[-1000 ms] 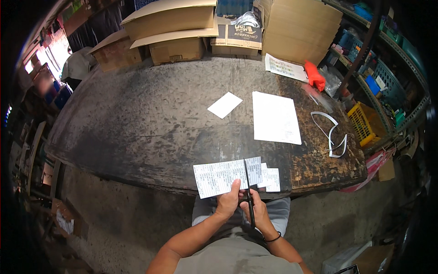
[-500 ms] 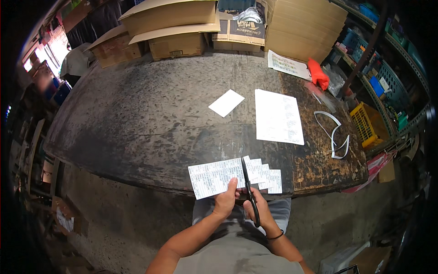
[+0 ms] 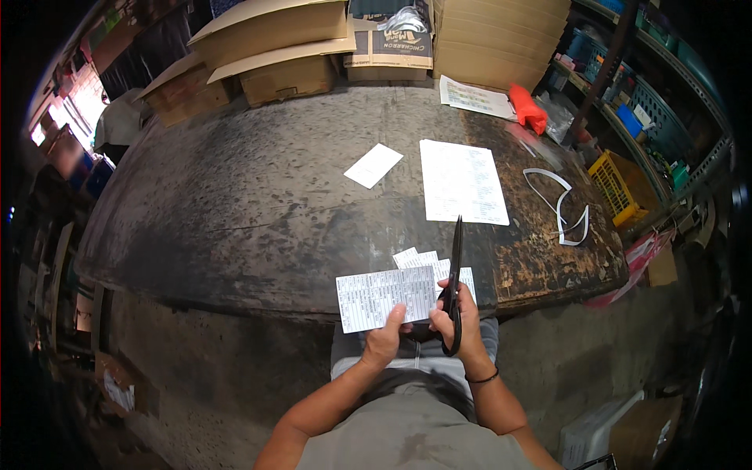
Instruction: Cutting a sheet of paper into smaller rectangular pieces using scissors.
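Note:
My left hand (image 3: pixel 383 341) pinches the lower edge of a printed sheet of paper (image 3: pixel 374 294), thumb on top, over the table's near edge. In my right hand (image 3: pixel 468 323) is a pair of black scissors (image 3: pixel 455 270), the blades together and pointing away from me. They stand to the right of the sheet, apart from it. Just behind the sheet, several small printed paper slips (image 3: pixel 406 257) lie fanned out on the table; the sheet and my right hand partly cover them.
On the dark worn table (image 3: pixel 258 211) lie a white card (image 3: pixel 374 165), a stack of printed sheets (image 3: pixel 464 184) and curled white paper strips (image 3: pixel 560 205). A red bundle (image 3: pixel 528 109) sits farther right. Cardboard boxes (image 3: pixel 286 80) line the back; shelves (image 3: pixel 642 129) with baskets stand at right.
The scissors have moved off the sheet's right edge, rightward and away from me, and their blades now stand upright in view. The sheet has tilted flatter. The whole view has shifted slightly.

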A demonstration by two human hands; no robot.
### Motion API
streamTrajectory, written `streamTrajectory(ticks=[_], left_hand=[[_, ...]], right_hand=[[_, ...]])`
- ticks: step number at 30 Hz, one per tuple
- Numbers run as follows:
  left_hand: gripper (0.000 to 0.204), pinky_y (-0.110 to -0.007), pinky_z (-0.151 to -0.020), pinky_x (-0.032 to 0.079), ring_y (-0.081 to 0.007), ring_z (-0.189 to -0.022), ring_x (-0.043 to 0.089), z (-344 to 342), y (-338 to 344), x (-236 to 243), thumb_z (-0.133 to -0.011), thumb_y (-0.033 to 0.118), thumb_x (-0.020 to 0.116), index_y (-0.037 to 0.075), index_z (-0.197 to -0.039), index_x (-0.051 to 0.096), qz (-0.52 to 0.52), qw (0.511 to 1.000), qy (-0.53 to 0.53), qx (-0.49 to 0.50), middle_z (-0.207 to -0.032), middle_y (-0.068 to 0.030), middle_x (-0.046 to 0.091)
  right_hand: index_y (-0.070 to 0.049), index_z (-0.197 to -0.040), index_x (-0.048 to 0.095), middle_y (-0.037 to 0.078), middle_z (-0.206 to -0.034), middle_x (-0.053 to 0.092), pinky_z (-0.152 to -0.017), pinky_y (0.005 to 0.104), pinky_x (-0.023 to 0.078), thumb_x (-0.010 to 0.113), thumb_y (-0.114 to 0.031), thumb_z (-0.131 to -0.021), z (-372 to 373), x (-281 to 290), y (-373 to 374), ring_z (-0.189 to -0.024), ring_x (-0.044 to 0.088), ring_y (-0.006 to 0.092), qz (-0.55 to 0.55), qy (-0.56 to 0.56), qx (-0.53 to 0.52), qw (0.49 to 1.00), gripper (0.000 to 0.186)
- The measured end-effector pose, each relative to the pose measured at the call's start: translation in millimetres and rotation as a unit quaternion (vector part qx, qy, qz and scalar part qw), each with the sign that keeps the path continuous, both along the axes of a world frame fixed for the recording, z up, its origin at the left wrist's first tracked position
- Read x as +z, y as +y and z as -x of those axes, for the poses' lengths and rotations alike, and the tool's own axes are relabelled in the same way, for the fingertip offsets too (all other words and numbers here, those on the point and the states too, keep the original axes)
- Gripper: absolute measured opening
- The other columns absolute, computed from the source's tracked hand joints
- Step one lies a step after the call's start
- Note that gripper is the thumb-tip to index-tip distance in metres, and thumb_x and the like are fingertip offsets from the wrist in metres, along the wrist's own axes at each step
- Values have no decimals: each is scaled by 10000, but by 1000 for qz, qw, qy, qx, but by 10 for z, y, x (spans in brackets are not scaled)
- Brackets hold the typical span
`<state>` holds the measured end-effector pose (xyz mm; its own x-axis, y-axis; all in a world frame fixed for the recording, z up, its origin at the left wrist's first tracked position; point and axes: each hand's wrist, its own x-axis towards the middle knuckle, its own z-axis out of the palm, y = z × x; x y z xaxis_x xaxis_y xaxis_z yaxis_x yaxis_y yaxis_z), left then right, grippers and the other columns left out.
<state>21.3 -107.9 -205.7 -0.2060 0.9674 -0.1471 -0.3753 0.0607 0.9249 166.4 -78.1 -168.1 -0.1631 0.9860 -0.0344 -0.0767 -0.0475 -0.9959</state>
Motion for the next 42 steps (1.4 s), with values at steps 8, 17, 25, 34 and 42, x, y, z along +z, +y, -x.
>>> streamTrajectory(ticks=[8, 17, 25, 34, 42], left_hand=[[258, -293, -644, 508, -162, -742, 604, 45, 43, 126, -931, 190, 507, 12, -1112, 552, -22, 1000, -11, 1, -939, -88, 635], [379, -321, -653, 499, -209, -834, 644, 162, 306, 281, -930, 287, 526, 42, -1219, 507, 39, 998, -29, 30, -1048, -86, 634], [424, -321, -690, 495, -230, -893, 652, 101, 381, 251, -930, 327, 539, 36, -1236, 498, 11, 999, -45, 27, -1084, -96, 631], [336, -329, -711, 524, -198, -863, 633, 65, 374, 240, -939, 261, 544, 29, -1182, 527, -2, 996, -80, 25, -1045, -92, 622], [363, -308, -679, 481, -179, -813, 618, 89, 387, 231, -926, 321, 558, 35, -1149, 556, 19, 997, -68, 7, -986, -85, 637]], right_hand=[[-23, -1211, 443, -2, -791, 507, -528, 203, 448, 652, -131, -816, -159, 61, -4, -591, 512, 60, -44, -13, -32, 998, 460], [-28, -1292, 379, 27, -837, 552, -546, 196, 422, 563, -587, -847, -327, -220, -448, -638, 552, 71, 14, -66, 106, 992, 739], [46, -1288, 388, 122, -826, 587, -716, 333, 472, 624, -478, -865, -218, -277, -500, -772, 599, 236, -3, -157, 132, 979, 713], [7, -1235, 427, 36, -722, 559, -570, 249, 452, 550, -655, -822, -114, -153, -421, -629, 553, 112, -58, -179, 122, 975, 789], [8, -1242, 426, 37, -717, 559, -563, 257, 441, 565, -633, -829, -96, -136, -393, -624, 543, 112, -61, -191, 123, 972, 774]])
